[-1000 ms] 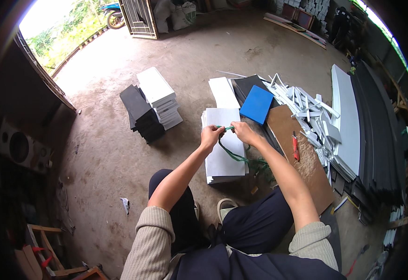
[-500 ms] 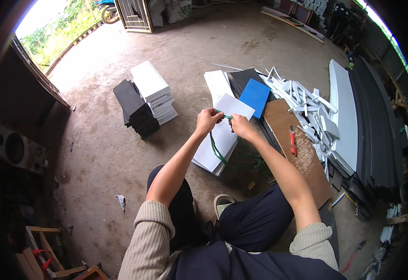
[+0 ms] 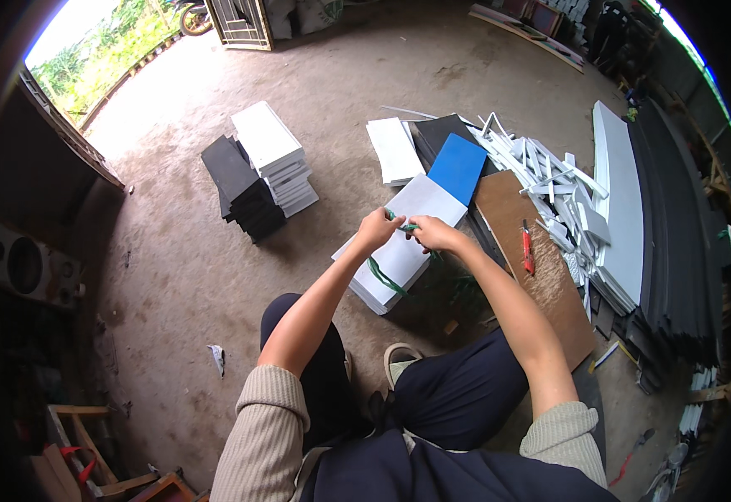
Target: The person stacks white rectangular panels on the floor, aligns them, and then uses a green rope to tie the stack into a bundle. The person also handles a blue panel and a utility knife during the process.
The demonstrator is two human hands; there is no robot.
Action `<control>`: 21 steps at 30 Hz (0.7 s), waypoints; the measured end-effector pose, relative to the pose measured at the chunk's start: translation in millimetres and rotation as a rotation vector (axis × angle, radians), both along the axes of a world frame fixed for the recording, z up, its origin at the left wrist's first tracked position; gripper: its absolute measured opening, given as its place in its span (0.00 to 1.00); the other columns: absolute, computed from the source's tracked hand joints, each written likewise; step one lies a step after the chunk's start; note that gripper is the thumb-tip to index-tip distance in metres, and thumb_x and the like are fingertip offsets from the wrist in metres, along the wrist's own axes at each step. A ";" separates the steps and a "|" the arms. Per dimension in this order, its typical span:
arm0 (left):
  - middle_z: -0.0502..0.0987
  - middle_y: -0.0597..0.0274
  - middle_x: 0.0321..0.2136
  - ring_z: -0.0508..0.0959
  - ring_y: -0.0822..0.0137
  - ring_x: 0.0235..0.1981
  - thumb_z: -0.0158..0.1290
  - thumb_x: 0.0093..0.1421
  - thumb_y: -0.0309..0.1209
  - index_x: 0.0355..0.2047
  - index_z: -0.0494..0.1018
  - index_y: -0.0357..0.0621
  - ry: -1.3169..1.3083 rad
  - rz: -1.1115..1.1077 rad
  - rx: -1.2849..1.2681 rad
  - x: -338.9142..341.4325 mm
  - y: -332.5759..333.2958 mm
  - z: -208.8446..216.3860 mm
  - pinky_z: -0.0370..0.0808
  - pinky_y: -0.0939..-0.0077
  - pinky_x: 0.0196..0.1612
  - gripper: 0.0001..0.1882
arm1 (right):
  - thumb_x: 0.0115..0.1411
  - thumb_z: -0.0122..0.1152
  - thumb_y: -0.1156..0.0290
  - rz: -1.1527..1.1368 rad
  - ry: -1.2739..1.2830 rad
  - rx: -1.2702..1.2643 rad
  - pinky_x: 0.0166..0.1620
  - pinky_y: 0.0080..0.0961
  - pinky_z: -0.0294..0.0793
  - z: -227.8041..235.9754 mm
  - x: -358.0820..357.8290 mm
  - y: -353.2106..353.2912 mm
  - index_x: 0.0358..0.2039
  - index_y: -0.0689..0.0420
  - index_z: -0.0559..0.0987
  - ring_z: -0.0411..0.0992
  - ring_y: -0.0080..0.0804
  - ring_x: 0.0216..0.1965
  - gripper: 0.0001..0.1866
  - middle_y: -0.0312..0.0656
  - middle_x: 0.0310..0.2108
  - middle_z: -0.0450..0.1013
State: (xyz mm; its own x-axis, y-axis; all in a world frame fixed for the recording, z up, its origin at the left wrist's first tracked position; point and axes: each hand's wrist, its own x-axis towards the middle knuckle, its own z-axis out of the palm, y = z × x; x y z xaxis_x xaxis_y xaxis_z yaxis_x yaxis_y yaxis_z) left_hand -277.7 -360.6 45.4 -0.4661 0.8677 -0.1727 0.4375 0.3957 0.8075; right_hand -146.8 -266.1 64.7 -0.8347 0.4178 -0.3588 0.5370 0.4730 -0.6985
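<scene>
Head view, green cord (image 3: 385, 278), concrete floor (image 3: 190, 293), gate (image 3: 241, 23)

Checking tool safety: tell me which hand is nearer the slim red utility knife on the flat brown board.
Right: the right hand is left of the knife; the left hand is farther left.

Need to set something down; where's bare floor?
Bare floor lies between the speaker and black pile, and from the adjoining white pile to the gate. Crowded: right of the green cord, brown board, red tool, white offcuts.
</scene>
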 end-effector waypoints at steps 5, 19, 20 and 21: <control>0.73 0.48 0.24 0.75 0.51 0.24 0.48 0.54 0.43 0.30 0.64 0.36 0.611 -0.079 0.151 15.9 -30.6 15.6 0.71 0.62 0.24 0.19 | 0.53 0.40 0.71 -0.003 0.009 -0.092 0.25 0.26 0.73 5.8 2.4 -3.4 0.28 0.63 0.69 0.65 0.27 0.21 0.10 0.39 0.20 0.64; 0.70 0.57 0.15 0.69 0.71 0.20 0.48 0.54 0.46 0.24 0.71 0.37 -0.162 0.008 0.105 -9.9 -22.6 6.4 0.66 0.75 0.26 0.21 | 0.52 0.37 0.77 -0.133 0.497 -0.400 0.46 0.26 0.66 31.7 -1.6 7.9 0.42 0.61 0.71 0.68 0.30 0.37 0.18 0.44 0.35 0.69; 0.71 0.59 0.17 0.69 0.71 0.20 0.47 0.55 0.45 0.24 0.73 0.38 -0.112 -0.015 0.094 -6.4 -25.2 11.3 0.66 0.75 0.27 0.20 | 0.51 0.37 0.78 -0.236 0.534 -0.590 0.46 0.26 0.66 34.9 -0.8 3.1 0.40 0.62 0.71 0.69 0.29 0.36 0.17 0.43 0.33 0.69; 0.71 0.61 0.17 0.69 0.71 0.20 0.46 0.55 0.44 0.25 0.73 0.39 -0.102 -0.025 0.078 -7.2 -25.1 8.2 0.66 0.76 0.26 0.19 | 0.51 0.37 0.78 -0.271 0.568 -0.707 0.46 0.27 0.67 31.0 0.7 5.5 0.37 0.63 0.70 0.68 0.29 0.34 0.15 0.42 0.30 0.68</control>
